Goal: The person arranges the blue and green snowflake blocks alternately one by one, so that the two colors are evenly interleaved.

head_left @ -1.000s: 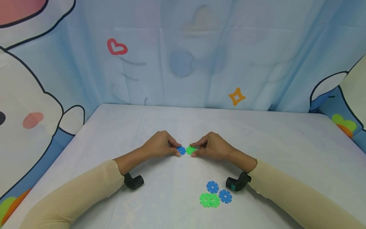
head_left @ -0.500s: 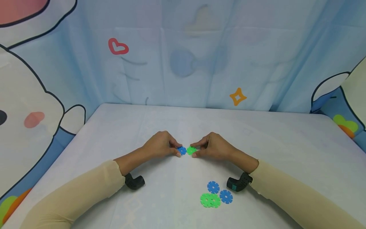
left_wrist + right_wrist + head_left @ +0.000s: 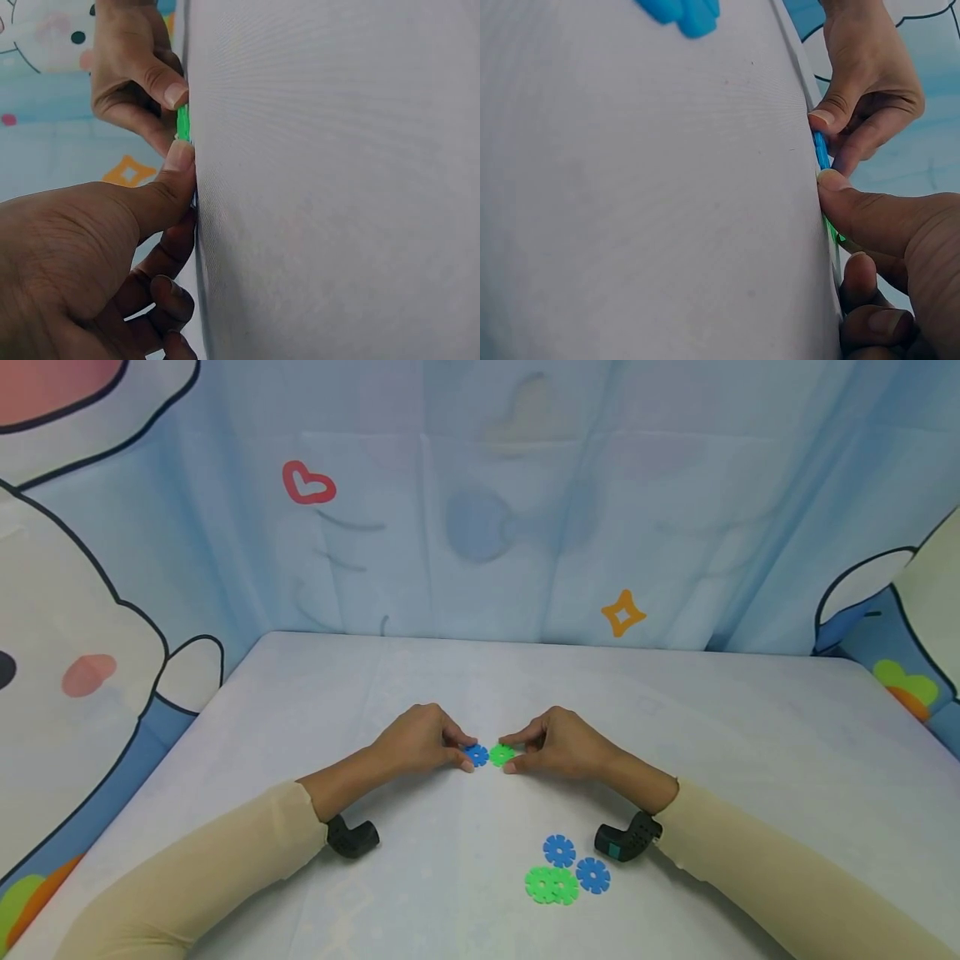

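My left hand (image 3: 422, 739) pinches a small blue notched plastic disc (image 3: 477, 755) between thumb and fingers, over the middle of the table. Facing it, my right hand (image 3: 564, 743) pinches a matching green notched disc (image 3: 501, 755) by its right side. The discs' edges lie very close; whether they touch I cannot tell. In the left wrist view, the green disc (image 3: 184, 124) shows edge-on between the two thumbs, with the blue one mostly hidden by my left thumb. The right wrist view shows the blue disc (image 3: 822, 150) edge-on and a sliver of green disc (image 3: 836, 231).
Nearer me on the white-covered table (image 3: 375, 677) lie two blue notched discs (image 3: 559, 851) (image 3: 593, 876) and two overlapping green discs (image 3: 552, 886). Black wrist cameras (image 3: 352, 838) (image 3: 628, 837) hang below both sleeves. A printed blue curtain (image 3: 480, 527) stands behind the table.
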A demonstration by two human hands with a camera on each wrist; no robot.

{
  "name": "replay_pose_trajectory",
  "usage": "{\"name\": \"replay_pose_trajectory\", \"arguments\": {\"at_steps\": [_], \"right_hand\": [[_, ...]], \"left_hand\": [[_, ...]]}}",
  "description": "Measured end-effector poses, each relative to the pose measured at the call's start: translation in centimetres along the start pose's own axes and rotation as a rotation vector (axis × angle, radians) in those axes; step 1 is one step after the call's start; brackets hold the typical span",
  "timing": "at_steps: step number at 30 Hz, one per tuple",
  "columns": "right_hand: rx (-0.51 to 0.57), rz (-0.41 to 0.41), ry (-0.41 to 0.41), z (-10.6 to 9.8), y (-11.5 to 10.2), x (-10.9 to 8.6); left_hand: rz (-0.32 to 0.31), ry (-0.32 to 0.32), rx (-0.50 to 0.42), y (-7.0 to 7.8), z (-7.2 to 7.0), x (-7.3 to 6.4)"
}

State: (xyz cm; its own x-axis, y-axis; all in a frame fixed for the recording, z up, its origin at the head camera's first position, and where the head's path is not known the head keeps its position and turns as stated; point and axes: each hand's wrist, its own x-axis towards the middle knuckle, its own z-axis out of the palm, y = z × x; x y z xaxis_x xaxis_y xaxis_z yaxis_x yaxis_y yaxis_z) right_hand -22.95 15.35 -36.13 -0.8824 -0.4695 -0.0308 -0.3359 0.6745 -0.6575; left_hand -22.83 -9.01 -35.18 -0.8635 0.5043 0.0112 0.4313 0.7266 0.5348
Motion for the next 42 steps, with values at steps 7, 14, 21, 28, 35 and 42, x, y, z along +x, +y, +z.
{"name": "replay_pose_trajectory", "arguments": {"at_steps": [7,14,21,28,35,42], "right_hand": [[0.003,0.007,-0.008,-0.1,-0.2,0.0],[-0.003,0.021,-0.002,-0.1,-0.1,0.1],[-0.004,0.021,-0.002,-0.2,-0.1,0.1],[-0.013,0.017,-0.012,-0.1,0.1,0.0],[-0.018,-0.019,-0.015,-0.6,0.2,-0.7],[-0.011,-0.062,-0.031,-1.3,0.5,-2.8]], "left_hand": [[0.005,0.003,-0.017,-0.1,0.0,0.0],[0.006,0.000,-0.025,-0.1,-0.1,0.1],[0.012,0.002,0.003,0.1,-0.2,0.1],[0.001,-0.004,0.081,0.5,-0.2,0.0],[0.041,0.018,0.149,0.8,0.2,0.0],[0.045,0.035,0.065,0.9,0.9,0.4]]}}
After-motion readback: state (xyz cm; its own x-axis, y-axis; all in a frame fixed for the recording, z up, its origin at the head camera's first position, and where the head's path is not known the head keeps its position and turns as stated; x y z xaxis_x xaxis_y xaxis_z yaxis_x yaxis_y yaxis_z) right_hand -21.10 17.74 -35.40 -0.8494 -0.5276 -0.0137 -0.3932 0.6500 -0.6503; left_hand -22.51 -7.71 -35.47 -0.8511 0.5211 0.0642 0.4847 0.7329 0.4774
